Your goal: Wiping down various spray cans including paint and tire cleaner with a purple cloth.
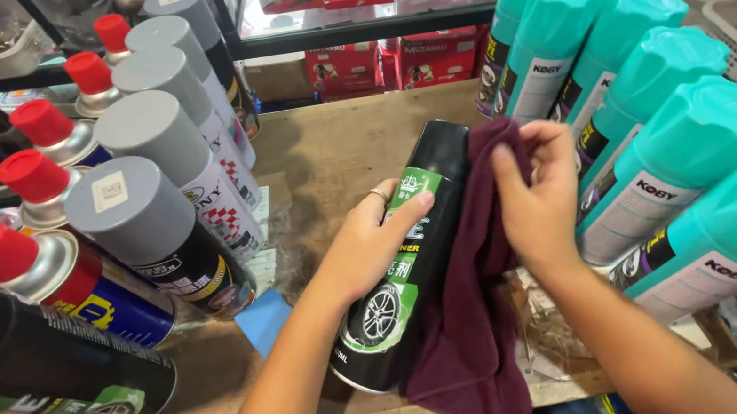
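Left hand [371,240] grips black green-labelled can [412,249]; right hand [537,189] presses maroon cloth [468,317].

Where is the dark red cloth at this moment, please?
In the head view, centre-right: the dark red cloth drapes over the black spray can, pressed by the right hand.

head view | from above, looks steeply down and forward | close over wooden tabletop [323,147] | shelves behind its far edge

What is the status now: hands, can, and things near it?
Left hand grips black spray can. Right hand presses maroon cloth on can's upper end. Grey-capped cans close left, teal-capped cans close right.
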